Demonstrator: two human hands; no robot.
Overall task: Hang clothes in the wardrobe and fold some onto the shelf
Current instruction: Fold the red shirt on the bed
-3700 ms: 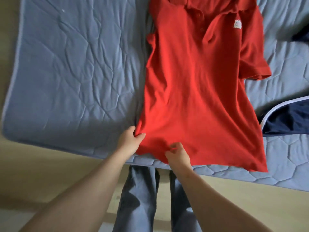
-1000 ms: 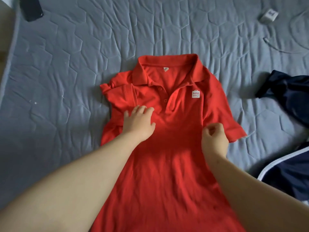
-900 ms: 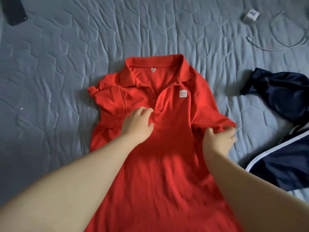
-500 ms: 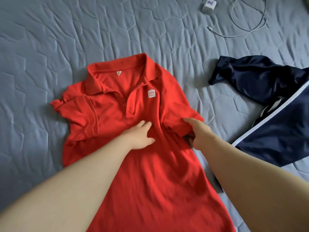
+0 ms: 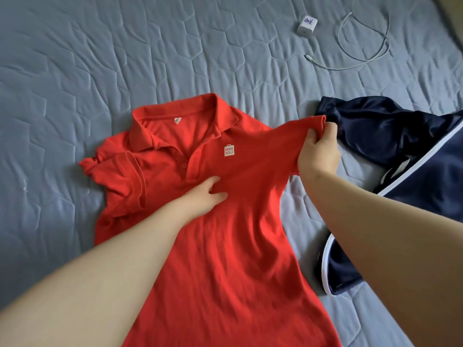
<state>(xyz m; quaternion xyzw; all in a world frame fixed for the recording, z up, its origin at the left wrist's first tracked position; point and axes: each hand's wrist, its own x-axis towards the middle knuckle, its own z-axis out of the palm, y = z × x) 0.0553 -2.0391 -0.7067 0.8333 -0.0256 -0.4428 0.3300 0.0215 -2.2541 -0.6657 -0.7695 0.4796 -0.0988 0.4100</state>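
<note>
A red polo shirt lies front-up on the blue quilted bed cover, collar at the far end. Its left sleeve is folded in over the chest. My left hand presses flat on the shirt's chest just below the button placket. My right hand grips the hem of the right sleeve and holds it lifted and stretched out to the right.
A dark navy garment with white trim lies crumpled at the right, just beyond the raised sleeve. A white charger plug and its white cable rest on the bed cover at the far right.
My right hand has taken hold of the right sleeve and pulled it up and outward to the right. My left hand stays pressed on the chest. The view shifted left.
</note>
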